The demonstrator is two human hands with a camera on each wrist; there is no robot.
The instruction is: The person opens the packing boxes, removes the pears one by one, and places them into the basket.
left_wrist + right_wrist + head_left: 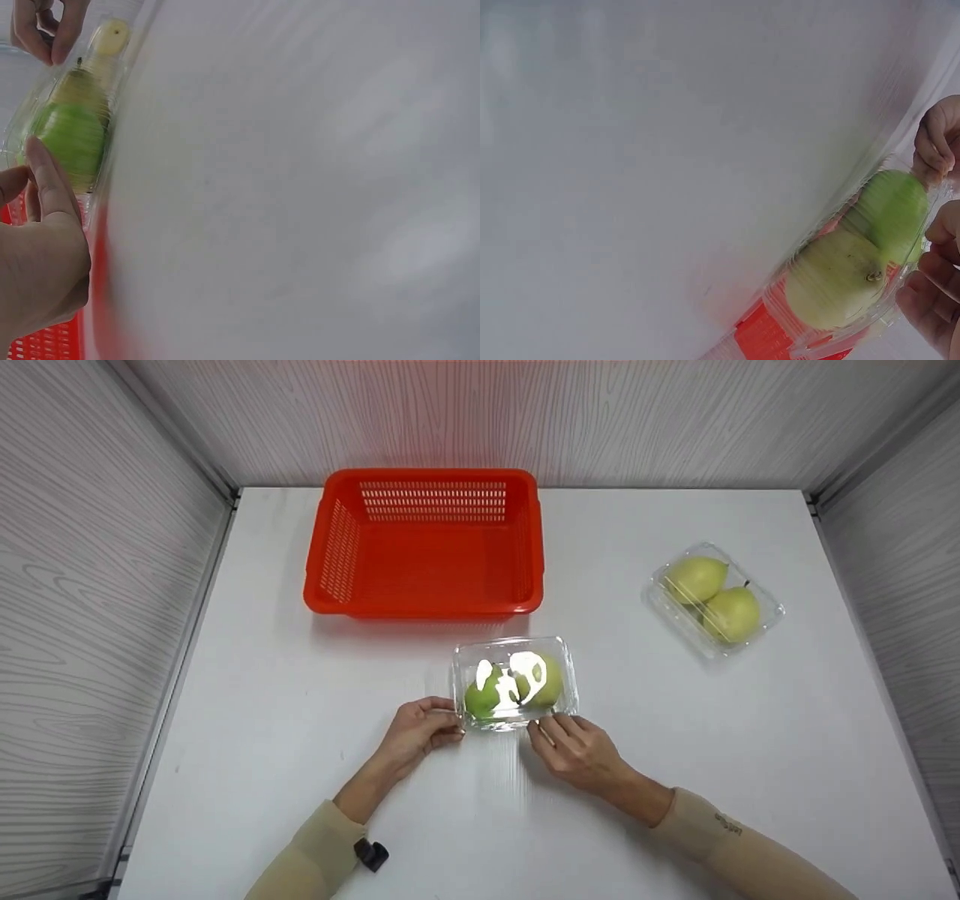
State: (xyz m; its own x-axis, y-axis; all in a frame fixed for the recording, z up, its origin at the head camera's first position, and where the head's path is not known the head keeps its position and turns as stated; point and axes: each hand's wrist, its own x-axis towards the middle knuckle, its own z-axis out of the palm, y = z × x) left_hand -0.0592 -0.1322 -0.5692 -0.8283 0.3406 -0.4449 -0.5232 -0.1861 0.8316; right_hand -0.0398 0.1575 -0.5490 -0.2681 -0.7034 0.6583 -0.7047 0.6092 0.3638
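Gripping a clear plastic container [510, 642] at its near side, two bare hands work over a white table [300, 720]. The left hand [416, 733] pinches the near left corner of the container between thumb and fingers; the right hand [577, 750], its fingers curled, pinches the near rim toward the right corner. The container sits between the hands, near the middle of the table, and holds two fruits side by side: a green pear [480, 701] at left and a yellow-green pear [553, 682] at right, both partly hidden by glare in the head view. Whether the lid is fully fastened cannot be told. Just beyond the container, offset to the left, stands a red basket [431, 609] with slotted sides. Well apart, at the far right of the table, a second clear container [679, 619] lies at an angle around two pale yellow pears [731, 615]. Beige sleeves [739, 851] cover the forearms, the right one bearing small dark lettering, and a small black device [370, 855] sits at the left cuff. Grey wood-grain panels [675, 427] enclose the table at the back and both sides
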